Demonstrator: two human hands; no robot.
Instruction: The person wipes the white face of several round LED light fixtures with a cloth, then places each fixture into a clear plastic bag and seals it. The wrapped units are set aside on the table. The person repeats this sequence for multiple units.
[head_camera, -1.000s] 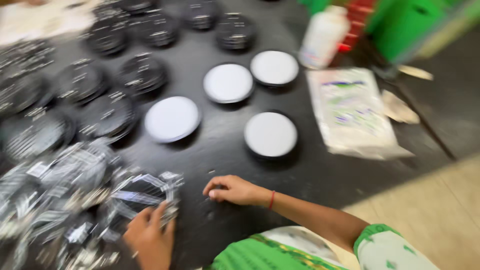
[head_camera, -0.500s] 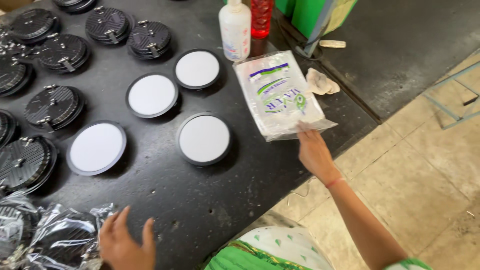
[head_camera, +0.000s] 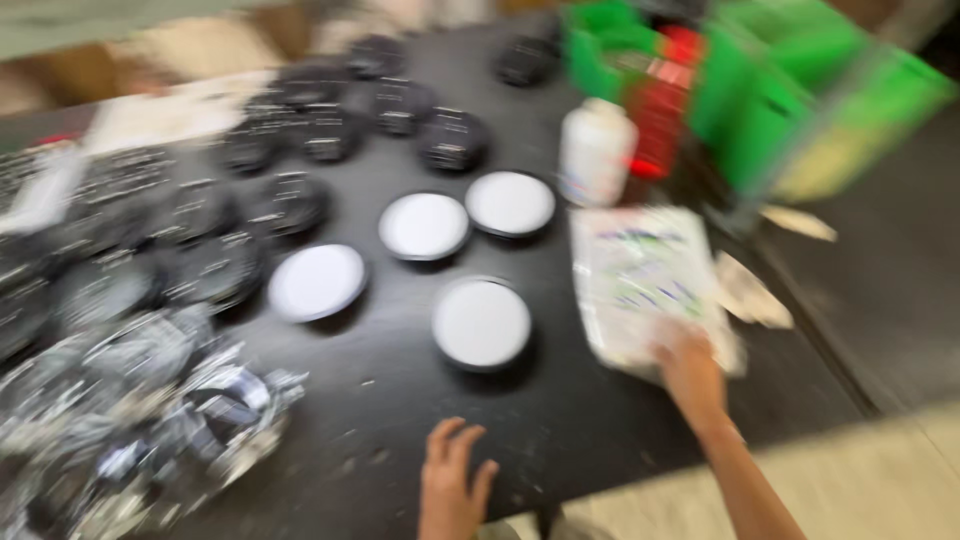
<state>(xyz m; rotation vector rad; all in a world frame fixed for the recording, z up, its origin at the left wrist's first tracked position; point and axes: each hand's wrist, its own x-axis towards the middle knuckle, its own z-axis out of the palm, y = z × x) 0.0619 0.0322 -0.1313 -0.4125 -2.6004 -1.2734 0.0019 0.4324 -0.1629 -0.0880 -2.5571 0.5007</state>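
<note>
The picture is motion-blurred. My right hand (head_camera: 688, 372) rests on the near edge of a white plastic packet (head_camera: 645, 275) lying on the black table (head_camera: 600, 420); whether the fingers pinch it is unclear. My left hand (head_camera: 452, 482) hovers flat over the table's front edge, fingers spread, holding nothing. Several round white-faced discs with dark rims lie face up ahead, the nearest (head_camera: 481, 323) just beyond my left hand.
Many black round parts (head_camera: 210, 215) cover the left and far table. Crinkled clear plastic bags (head_camera: 160, 400) pile at the front left. A white bottle (head_camera: 596, 152), a red bottle (head_camera: 663, 110) and green crates (head_camera: 780, 90) stand at the back right.
My right hand has gone from the table's edge onto the near end of the white packet. My left hand has left the plastic bags and moved right. The view has swung.
</note>
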